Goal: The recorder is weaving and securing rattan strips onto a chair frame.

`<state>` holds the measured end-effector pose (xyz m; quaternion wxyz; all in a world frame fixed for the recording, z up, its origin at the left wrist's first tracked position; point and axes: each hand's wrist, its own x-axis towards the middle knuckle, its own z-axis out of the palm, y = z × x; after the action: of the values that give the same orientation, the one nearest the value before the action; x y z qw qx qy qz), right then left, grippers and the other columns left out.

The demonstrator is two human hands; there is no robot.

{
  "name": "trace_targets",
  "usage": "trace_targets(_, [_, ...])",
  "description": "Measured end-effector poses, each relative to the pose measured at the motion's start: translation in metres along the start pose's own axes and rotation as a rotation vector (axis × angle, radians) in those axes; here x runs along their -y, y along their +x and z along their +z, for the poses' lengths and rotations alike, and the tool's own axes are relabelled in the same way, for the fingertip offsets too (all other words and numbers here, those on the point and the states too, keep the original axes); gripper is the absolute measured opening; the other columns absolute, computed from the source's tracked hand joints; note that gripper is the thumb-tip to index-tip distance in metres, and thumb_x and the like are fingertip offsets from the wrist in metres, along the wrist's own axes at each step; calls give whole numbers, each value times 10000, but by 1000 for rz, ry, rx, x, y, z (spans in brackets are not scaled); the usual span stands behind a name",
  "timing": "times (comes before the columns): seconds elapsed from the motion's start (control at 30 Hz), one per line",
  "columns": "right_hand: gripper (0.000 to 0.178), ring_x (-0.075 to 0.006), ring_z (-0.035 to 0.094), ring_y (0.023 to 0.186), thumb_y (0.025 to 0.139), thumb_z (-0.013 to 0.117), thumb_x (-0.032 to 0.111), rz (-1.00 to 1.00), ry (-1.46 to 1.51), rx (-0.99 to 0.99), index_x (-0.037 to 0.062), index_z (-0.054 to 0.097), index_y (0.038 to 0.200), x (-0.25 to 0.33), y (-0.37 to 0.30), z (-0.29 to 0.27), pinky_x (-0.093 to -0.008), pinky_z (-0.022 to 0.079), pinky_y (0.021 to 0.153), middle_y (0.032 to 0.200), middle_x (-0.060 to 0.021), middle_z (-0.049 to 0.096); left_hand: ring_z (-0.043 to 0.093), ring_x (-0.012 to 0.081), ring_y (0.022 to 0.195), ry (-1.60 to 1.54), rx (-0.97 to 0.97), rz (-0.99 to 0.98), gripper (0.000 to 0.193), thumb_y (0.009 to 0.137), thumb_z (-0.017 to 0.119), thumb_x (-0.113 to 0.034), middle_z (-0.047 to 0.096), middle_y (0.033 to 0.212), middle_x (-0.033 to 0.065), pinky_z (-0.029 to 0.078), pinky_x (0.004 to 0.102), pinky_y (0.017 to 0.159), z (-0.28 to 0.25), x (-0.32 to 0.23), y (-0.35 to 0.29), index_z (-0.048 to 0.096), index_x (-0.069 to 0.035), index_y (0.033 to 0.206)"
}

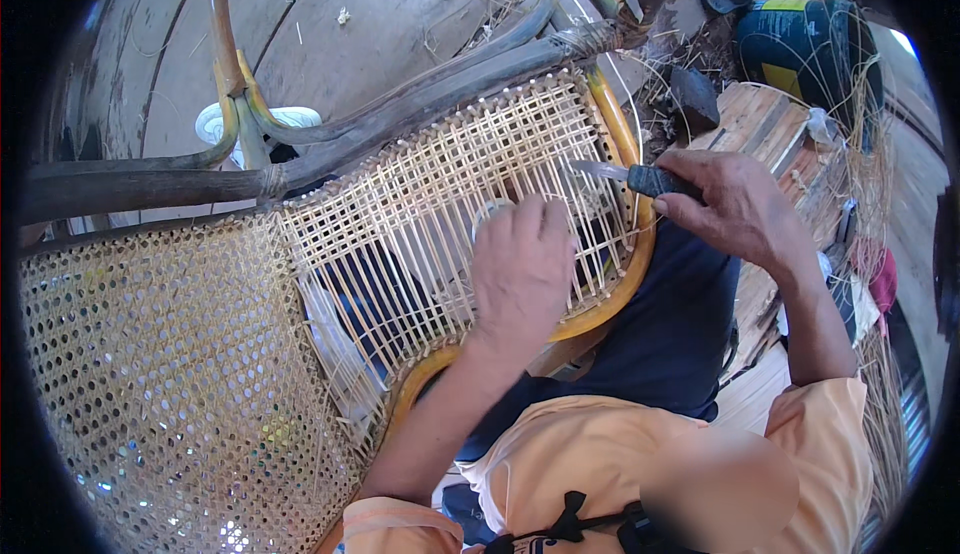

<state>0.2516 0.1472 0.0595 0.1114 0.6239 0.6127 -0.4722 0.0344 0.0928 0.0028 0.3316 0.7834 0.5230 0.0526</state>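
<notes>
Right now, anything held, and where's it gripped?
Right hand: a knife, by its dark handle. Left hand: at the woven cane; can't tell if it grips anything.

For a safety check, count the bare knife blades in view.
1: the blade of the knife in the right hand, pointing left. Others may be hidden.

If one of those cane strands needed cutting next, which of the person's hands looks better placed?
Probably the right hand: it holds the knife, its blade pointing left over the cane weave. The left hand is over the cane weave too, but no cutting tool shows in it.
</notes>
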Motion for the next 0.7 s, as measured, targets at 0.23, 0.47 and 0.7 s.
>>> trace_targets(0.23, [378,-297,591,691,781,682,260,16,-12,-26,9,614,1055,3,1,-1,-383,453,648,793,-192,607,421,320,1139,22,-43,-105,458,770,645,-226,488,1204,115,328,447,950,17,-23,0,526,-41,1172])
trace_targets(0.47, [323,-386,596,713,832,588,315,-20,-9,-93,-2,626,877,-5,15,5,-444,468,648,727,-222,596,347,338,1232,92,-48,-92,478,803,611,-295,468,1269,89,260,474,998,33,-16,14,520,-77,1219])
trace_targets(0.7, [350,-402,611,692,840,550,296,77,139,-108,-46,612,799,3,10,30,-465,483,658,681,-261,589,355,339,1242,146,-56,-110,472,828,575,-313,469,1291,74,250,506,995,42,-21,12,514,-73,1230])
